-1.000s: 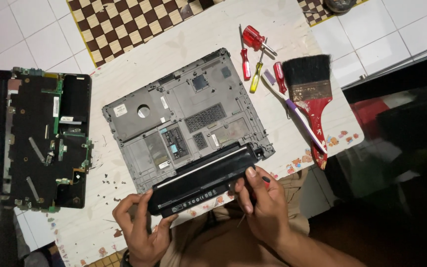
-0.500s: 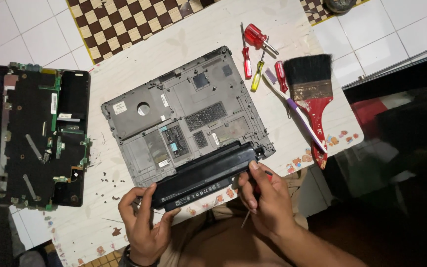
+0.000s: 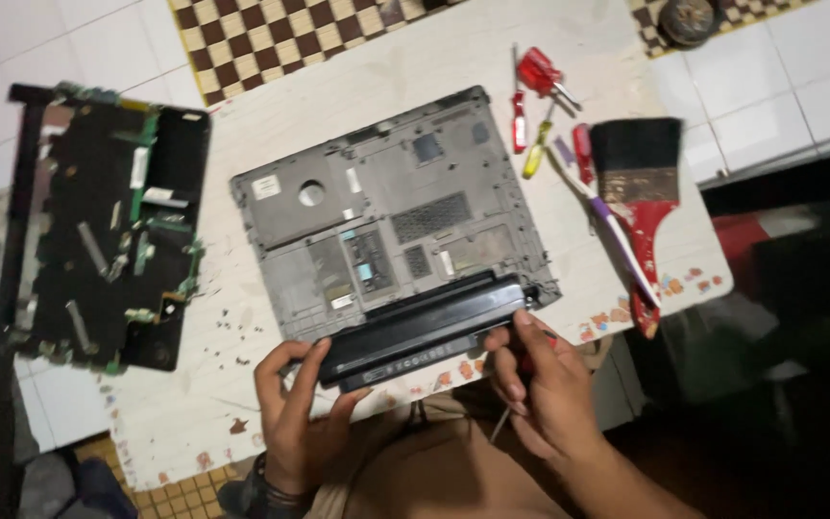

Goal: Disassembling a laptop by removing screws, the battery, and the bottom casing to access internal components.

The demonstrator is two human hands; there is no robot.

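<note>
A grey laptop base [image 3: 386, 216] lies upside down on a white cloth. A long black battery pack [image 3: 425, 329] sits along its near edge. My left hand [image 3: 297, 404] grips the battery's left end, thumb and fingers around it. My right hand [image 3: 540, 384] presses on the battery's right end with its fingertips while also holding a red-handled screwdriver [image 3: 511, 408], whose thin shaft points down toward me.
A stripped black laptop part with green circuit boards [image 3: 108, 226] lies at the left. Several red and yellow screwdrivers [image 3: 535, 106], a paintbrush with a red handle [image 3: 641, 183] and a toothbrush [image 3: 607, 226] lie at the right. A checkered mat [image 3: 271, 34] lies beyond, on white tiles.
Both hands stay at the battery's ends. The battery has shifted slightly closer against the laptop's near edge.
</note>
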